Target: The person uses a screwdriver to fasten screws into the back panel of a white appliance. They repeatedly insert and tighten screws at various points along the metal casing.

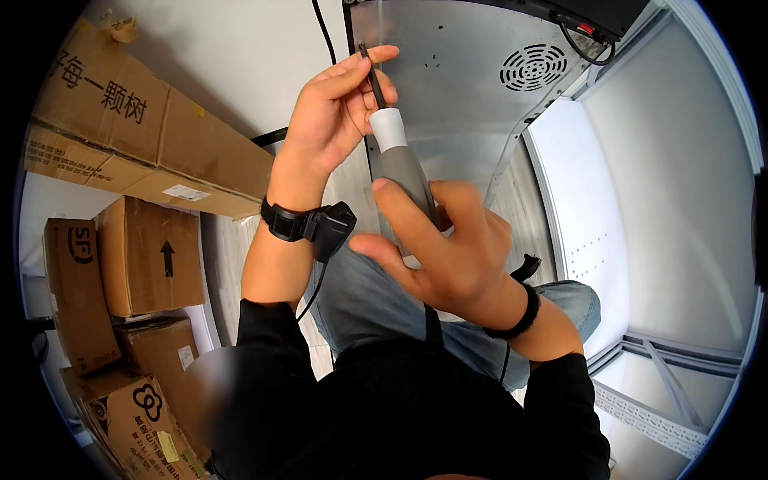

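A screwdriver (406, 173) with a thick grey handle, a white collar and a dark shaft points away from me, tilted slightly left. My left hand (336, 108) has its thumb and fingers closed round the shaft near its tip. Around the rear of the handle are the fingers of my right hand (456, 252), its thumb sticking out to the left. The tip lies by the upper left edge of a bare metal panel (448, 112); whether it touches a screw there cannot be made out.
Cardboard boxes (152, 256) are stacked at the left, one long carton (200, 152) reaching close to my left wrist. A round vent (534, 68) and a black cable (588, 56) sit at the panel's upper right. A white metal frame (688, 376) stands at the right.
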Demonstrator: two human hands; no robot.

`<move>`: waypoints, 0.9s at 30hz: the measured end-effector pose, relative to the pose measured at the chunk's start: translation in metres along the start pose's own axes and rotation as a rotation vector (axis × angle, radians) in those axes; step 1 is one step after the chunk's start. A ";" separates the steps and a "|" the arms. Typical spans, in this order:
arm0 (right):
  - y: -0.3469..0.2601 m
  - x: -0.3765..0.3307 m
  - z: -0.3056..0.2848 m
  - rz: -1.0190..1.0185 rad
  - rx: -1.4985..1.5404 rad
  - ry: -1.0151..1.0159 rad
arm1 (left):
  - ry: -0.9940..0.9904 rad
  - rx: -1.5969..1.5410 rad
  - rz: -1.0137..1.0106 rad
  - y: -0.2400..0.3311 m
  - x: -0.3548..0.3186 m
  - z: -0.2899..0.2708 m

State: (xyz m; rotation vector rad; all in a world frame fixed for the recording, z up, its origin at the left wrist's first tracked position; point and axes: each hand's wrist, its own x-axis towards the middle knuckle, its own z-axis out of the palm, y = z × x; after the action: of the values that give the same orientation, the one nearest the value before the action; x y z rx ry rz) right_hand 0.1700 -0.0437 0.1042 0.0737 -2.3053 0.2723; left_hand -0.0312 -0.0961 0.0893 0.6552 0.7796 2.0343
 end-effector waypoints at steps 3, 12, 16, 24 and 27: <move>-0.001 0.001 -0.002 0.023 0.009 -0.058 | -0.013 -0.049 0.019 -0.006 0.002 -0.009; 0.014 0.003 0.007 -0.095 0.091 0.116 | 0.000 -0.100 -0.001 -0.008 0.003 -0.014; 0.015 0.004 0.006 -0.083 0.064 0.052 | 0.076 -0.011 0.016 -0.008 0.001 -0.002; 0.010 0.002 0.009 -0.046 0.121 0.094 | 0.027 0.100 0.070 -0.007 0.004 -0.002; 0.011 0.001 0.006 -0.047 0.137 0.097 | 0.006 0.106 0.071 -0.006 0.003 -0.003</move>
State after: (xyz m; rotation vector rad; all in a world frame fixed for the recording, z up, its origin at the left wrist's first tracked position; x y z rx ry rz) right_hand 0.1631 -0.0345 0.0988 0.1791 -2.1836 0.4006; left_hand -0.0314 -0.0915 0.0833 0.7469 0.8841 2.0709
